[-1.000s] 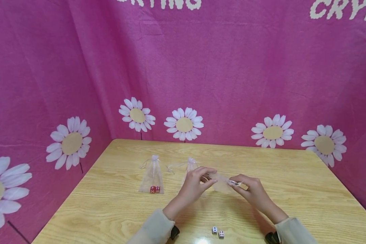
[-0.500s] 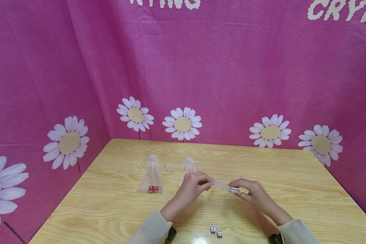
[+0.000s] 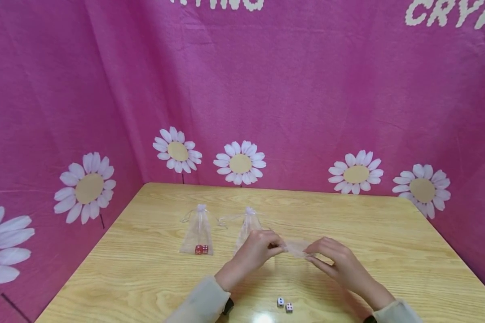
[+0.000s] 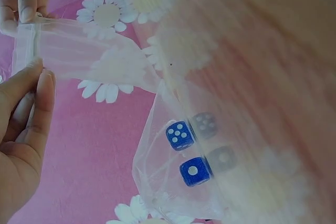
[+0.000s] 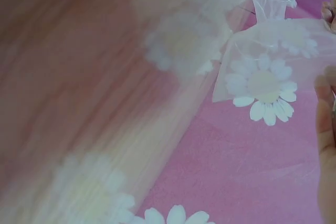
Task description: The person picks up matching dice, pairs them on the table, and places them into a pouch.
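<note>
A sheer white organza pouch (image 3: 296, 248) is held above the table between both hands. My left hand (image 3: 255, 248) pinches one side of its top edge, with thumb and fingers together. On the opposite side, my right hand (image 3: 339, 262) pinches the edge between thumb and fingers. The left wrist view shows the body of this pouch (image 4: 89, 51) hanging flat, with nothing visible inside. Two white dice, one with blue pips (image 3: 280, 302) and one with red pips (image 3: 288, 307), lie on the table in front of the hands.
Behind my left hand lies a second pouch (image 3: 248, 220), partly hidden, with two blue dice (image 4: 180, 135) inside. Farther left is a drawstring pouch (image 3: 199, 229) containing red dice (image 3: 201, 249). A pink daisy-print cloth (image 3: 291, 89) stands behind the wooden table (image 3: 388, 229).
The bunched pouch edge at my right hand has been spread flatter, and both hands now pinch it. The right hand has turned slightly. The dice on the table stay put.
</note>
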Action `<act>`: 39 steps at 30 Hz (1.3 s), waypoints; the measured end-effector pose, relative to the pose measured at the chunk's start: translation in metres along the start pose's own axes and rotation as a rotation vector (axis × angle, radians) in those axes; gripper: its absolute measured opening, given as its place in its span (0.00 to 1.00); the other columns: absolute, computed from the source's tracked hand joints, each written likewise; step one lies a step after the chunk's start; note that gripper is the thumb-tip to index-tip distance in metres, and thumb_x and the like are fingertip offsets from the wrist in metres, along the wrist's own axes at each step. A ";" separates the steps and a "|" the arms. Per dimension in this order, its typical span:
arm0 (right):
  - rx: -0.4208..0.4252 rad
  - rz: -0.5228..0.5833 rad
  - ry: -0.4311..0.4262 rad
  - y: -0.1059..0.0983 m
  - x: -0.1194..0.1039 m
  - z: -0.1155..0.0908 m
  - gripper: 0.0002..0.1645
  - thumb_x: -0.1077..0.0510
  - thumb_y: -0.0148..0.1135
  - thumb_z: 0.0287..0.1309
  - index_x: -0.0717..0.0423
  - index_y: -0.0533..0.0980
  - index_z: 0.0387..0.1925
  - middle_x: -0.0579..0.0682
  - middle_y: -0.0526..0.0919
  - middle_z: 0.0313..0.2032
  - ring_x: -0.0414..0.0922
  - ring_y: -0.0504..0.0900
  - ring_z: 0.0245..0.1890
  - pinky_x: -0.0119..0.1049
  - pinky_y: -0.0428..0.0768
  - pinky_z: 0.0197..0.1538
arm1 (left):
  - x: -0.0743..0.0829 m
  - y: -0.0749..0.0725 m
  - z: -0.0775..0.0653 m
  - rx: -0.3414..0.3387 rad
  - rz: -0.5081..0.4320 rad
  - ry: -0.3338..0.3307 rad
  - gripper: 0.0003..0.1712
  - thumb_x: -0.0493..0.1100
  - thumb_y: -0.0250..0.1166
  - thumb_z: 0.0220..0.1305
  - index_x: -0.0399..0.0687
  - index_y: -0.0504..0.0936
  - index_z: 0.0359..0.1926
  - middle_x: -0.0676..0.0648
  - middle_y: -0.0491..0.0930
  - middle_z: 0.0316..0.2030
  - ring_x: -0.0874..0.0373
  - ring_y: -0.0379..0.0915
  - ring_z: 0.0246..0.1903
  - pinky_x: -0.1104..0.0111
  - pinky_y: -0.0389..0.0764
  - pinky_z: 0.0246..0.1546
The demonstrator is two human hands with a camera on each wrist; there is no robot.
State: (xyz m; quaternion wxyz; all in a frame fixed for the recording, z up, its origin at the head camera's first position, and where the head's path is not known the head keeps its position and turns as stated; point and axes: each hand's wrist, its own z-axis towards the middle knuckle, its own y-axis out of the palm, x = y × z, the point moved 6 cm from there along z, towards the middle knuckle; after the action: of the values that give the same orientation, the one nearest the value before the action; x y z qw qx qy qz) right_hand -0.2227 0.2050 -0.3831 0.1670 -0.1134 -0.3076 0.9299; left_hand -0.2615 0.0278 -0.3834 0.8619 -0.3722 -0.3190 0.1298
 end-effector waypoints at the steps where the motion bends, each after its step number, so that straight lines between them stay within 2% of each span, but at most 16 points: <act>1: 0.011 0.003 -0.017 -0.001 -0.001 -0.001 0.09 0.53 0.60 0.66 0.53 0.83 0.38 0.43 0.85 0.34 0.38 0.81 0.36 0.21 0.76 0.48 | 0.000 0.000 0.000 -0.004 0.003 0.003 0.04 0.40 0.69 0.60 0.44 0.88 0.31 0.49 0.87 0.28 0.66 0.80 0.27 0.89 0.72 0.31; 9: 0.018 -0.057 -0.035 -0.006 -0.001 -0.002 0.15 0.52 0.54 0.69 0.54 0.83 0.36 0.42 0.85 0.33 0.37 0.82 0.34 0.21 0.78 0.45 | -0.001 0.003 0.003 -0.050 0.016 0.022 0.05 0.41 0.71 0.58 0.45 0.87 0.28 0.51 0.86 0.25 0.69 0.77 0.25 0.89 0.70 0.29; 18: -0.015 -0.091 -0.007 -0.004 -0.004 -0.002 0.14 0.48 0.55 0.68 0.48 0.82 0.31 0.38 0.84 0.30 0.36 0.81 0.31 0.22 0.78 0.43 | 0.001 0.008 0.007 -0.104 0.069 0.055 0.07 0.42 0.73 0.56 0.46 0.84 0.25 0.52 0.84 0.22 0.75 0.69 0.22 0.89 0.67 0.26; 23: -0.010 -0.062 -0.024 -0.004 -0.005 -0.001 0.13 0.49 0.57 0.67 0.48 0.81 0.29 0.38 0.83 0.29 0.35 0.80 0.31 0.22 0.77 0.42 | 0.003 0.010 0.007 -0.129 0.058 0.071 0.10 0.43 0.73 0.55 0.46 0.81 0.23 0.53 0.82 0.21 0.76 0.64 0.22 0.89 0.66 0.25; 27: -0.040 0.005 0.011 -0.003 -0.004 -0.003 0.07 0.52 0.62 0.64 0.49 0.82 0.32 0.40 0.84 0.31 0.36 0.81 0.33 0.20 0.77 0.45 | 0.004 0.011 0.006 -0.135 0.067 0.094 0.12 0.45 0.74 0.54 0.47 0.80 0.22 0.53 0.80 0.21 0.75 0.63 0.22 0.89 0.65 0.25; 29: -0.057 0.041 0.054 -0.003 -0.003 -0.005 0.02 0.58 0.67 0.58 0.50 0.82 0.35 0.42 0.85 0.33 0.38 0.82 0.35 0.19 0.77 0.47 | 0.004 0.011 0.006 -0.136 0.050 0.086 0.13 0.45 0.74 0.54 0.46 0.79 0.22 0.52 0.81 0.21 0.75 0.64 0.22 0.88 0.66 0.25; 34: -0.040 0.072 0.206 -0.007 0.001 -0.012 0.24 0.72 0.74 0.40 0.52 0.82 0.41 0.45 0.87 0.38 0.37 0.83 0.41 0.17 0.75 0.51 | 0.001 0.012 0.005 -0.147 -0.007 0.012 0.12 0.44 0.73 0.54 0.45 0.79 0.24 0.50 0.83 0.23 0.75 0.68 0.23 0.88 0.69 0.26; 36: -0.005 0.064 0.269 -0.011 0.003 -0.017 0.26 0.73 0.75 0.38 0.53 0.82 0.43 0.47 0.87 0.39 0.34 0.83 0.43 0.16 0.75 0.51 | -0.001 0.013 0.005 -0.147 -0.025 -0.013 0.11 0.44 0.73 0.54 0.45 0.79 0.24 0.50 0.83 0.24 0.75 0.68 0.23 0.87 0.70 0.26; 39: 0.044 0.058 0.408 -0.018 0.006 -0.024 0.24 0.72 0.74 0.41 0.54 0.82 0.43 0.49 0.87 0.40 0.29 0.82 0.44 0.16 0.75 0.50 | -0.002 0.013 0.005 -0.140 -0.046 -0.033 0.11 0.43 0.73 0.54 0.44 0.80 0.25 0.49 0.83 0.24 0.76 0.68 0.22 0.87 0.71 0.26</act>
State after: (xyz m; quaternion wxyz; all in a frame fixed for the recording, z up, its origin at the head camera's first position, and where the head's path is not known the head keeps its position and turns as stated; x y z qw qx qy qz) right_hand -0.2162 0.2341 -0.3916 0.2013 -0.3047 -0.2434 0.8986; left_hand -0.2665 0.0386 -0.3908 0.8312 -0.4221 -0.3497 0.0934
